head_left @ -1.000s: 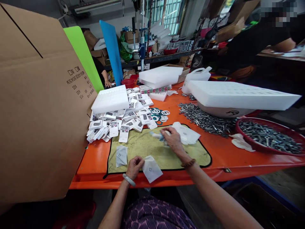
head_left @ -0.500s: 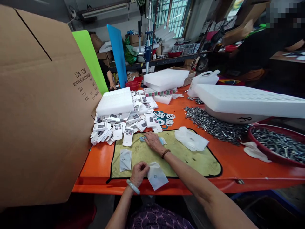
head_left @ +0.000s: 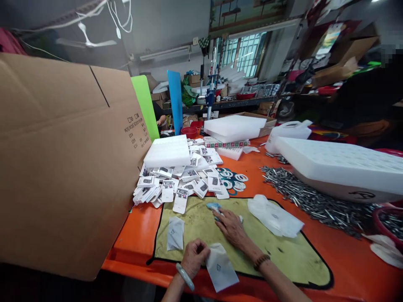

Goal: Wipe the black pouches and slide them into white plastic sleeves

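My left hand [head_left: 194, 256] is closed, thumb and fingertips pinching the top corner of a small white plastic bag [head_left: 221, 268] with a printed mark. My right hand [head_left: 231, 228] lies palm down with fingers stretched out, partly covering a crumpled blue-and-white cloth or wrapper [head_left: 214, 206] on the yellow-green mat [head_left: 198, 228]. Another small white bag [head_left: 175, 233] lies flat on the mat, left of my hands. To the right of my right hand is a loose stack of translucent white bags [head_left: 273, 216].
Small printed white boxes [head_left: 189, 186] pile up beyond the mat, with white rings [head_left: 241, 178] beside them. A big cardboard box [head_left: 72, 176] stands at left. Metal pins [head_left: 302, 193] heap at right near a white foam block [head_left: 343, 163]. Another person's hand [head_left: 161, 121] shows behind the panels.
The camera view has turned up and to the left, so everything sits lower and farther right. My right hand has drawn back slightly, uncovering more of the blue piece. My left hand keeps the bag.
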The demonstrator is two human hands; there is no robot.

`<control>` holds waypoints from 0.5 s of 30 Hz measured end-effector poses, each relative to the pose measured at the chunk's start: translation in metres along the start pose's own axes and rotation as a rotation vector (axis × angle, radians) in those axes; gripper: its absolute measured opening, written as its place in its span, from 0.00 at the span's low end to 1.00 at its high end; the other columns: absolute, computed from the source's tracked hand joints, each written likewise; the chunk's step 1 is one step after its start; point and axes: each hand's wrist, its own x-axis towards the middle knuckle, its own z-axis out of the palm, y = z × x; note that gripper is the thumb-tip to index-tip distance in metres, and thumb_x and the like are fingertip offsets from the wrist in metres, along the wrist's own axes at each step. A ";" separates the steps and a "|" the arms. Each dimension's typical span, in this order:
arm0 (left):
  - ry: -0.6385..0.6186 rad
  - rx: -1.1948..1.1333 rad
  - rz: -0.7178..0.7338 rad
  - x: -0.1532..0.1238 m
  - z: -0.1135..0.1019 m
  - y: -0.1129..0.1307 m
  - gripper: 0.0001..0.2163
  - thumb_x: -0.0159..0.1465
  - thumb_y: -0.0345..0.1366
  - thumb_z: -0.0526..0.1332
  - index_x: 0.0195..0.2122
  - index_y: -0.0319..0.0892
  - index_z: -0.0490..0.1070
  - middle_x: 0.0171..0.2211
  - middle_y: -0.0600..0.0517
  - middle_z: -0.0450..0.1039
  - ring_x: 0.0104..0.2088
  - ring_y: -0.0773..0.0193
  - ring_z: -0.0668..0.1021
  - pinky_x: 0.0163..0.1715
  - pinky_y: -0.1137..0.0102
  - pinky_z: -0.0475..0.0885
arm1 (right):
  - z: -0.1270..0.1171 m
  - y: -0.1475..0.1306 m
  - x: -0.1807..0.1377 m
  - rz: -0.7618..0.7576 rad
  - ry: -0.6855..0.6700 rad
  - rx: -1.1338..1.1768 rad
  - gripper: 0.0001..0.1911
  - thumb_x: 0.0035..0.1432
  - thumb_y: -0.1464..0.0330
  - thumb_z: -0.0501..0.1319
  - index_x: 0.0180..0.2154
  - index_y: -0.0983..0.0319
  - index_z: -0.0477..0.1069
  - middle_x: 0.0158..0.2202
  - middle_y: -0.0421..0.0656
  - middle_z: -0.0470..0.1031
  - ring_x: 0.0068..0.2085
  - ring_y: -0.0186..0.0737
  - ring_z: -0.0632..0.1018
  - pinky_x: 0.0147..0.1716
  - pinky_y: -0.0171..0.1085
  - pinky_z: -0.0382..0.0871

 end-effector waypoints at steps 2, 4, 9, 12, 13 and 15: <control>0.015 0.014 0.006 0.000 0.001 0.000 0.16 0.51 0.48 0.63 0.23 0.40 0.63 0.19 0.58 0.59 0.23 0.70 0.61 0.25 0.72 0.56 | 0.004 0.005 0.000 0.010 0.026 0.061 0.18 0.61 0.65 0.52 0.47 0.57 0.75 0.49 0.49 0.75 0.50 0.49 0.73 0.49 0.49 0.67; 0.027 0.028 0.007 0.001 0.002 -0.001 0.14 0.51 0.46 0.62 0.22 0.40 0.63 0.19 0.58 0.58 0.23 0.70 0.60 0.25 0.72 0.55 | 0.001 0.009 0.004 0.019 0.103 0.117 0.18 0.60 0.67 0.50 0.43 0.59 0.77 0.45 0.50 0.77 0.46 0.47 0.75 0.47 0.48 0.69; 0.040 0.066 0.006 0.007 0.003 -0.009 0.10 0.49 0.42 0.61 0.22 0.41 0.63 0.19 0.57 0.57 0.23 0.69 0.60 0.26 0.71 0.56 | -0.022 0.028 -0.017 0.042 0.366 0.068 0.20 0.56 0.68 0.49 0.42 0.58 0.78 0.44 0.50 0.77 0.46 0.50 0.76 0.48 0.50 0.70; 0.030 0.089 -0.004 0.013 0.003 -0.017 0.10 0.49 0.41 0.61 0.22 0.41 0.63 0.19 0.57 0.57 0.23 0.69 0.60 0.26 0.70 0.56 | -0.029 0.045 -0.052 0.065 0.436 -0.045 0.19 0.56 0.65 0.50 0.41 0.56 0.78 0.45 0.48 0.77 0.47 0.51 0.77 0.47 0.51 0.71; 0.031 0.097 -0.007 0.014 0.003 -0.019 0.10 0.49 0.41 0.62 0.21 0.41 0.63 0.19 0.57 0.57 0.23 0.69 0.60 0.26 0.70 0.56 | -0.028 0.051 -0.064 0.077 0.436 -0.086 0.18 0.56 0.63 0.51 0.41 0.55 0.78 0.45 0.48 0.78 0.46 0.51 0.77 0.46 0.50 0.72; 0.033 0.108 -0.013 0.017 0.003 -0.021 0.11 0.48 0.41 0.62 0.21 0.42 0.62 0.19 0.57 0.58 0.23 0.69 0.60 0.26 0.71 0.56 | -0.021 0.058 -0.084 0.119 0.409 -0.171 0.17 0.55 0.58 0.54 0.40 0.53 0.78 0.44 0.47 0.79 0.44 0.52 0.79 0.40 0.49 0.74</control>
